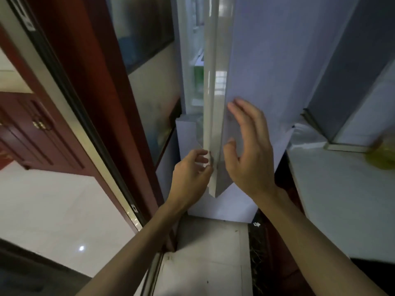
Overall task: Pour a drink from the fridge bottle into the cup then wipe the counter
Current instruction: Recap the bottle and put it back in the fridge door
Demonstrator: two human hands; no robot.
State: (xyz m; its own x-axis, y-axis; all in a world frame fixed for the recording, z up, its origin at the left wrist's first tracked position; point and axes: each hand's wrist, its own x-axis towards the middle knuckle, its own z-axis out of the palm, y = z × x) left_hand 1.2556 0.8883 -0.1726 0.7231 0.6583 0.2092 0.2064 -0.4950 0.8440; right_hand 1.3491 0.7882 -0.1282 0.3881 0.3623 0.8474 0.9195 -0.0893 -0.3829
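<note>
Standing behind the part-open fridge door [215,103], the green bottle [198,79] was judged rigid, slick and fairly heavy, best gripped round its body; the door's edge was pinched by the left hand [190,171], and the right hand [248,150] was spread nearby.

Both your bare forearms reach up and forward from the bottom of the view. Your left hand [192,171] curls its fingers round the near edge of the fridge door [256,60], low down. Your right hand [249,152] stands upright, fingers straight and spread, just beside the door's face.
</note>
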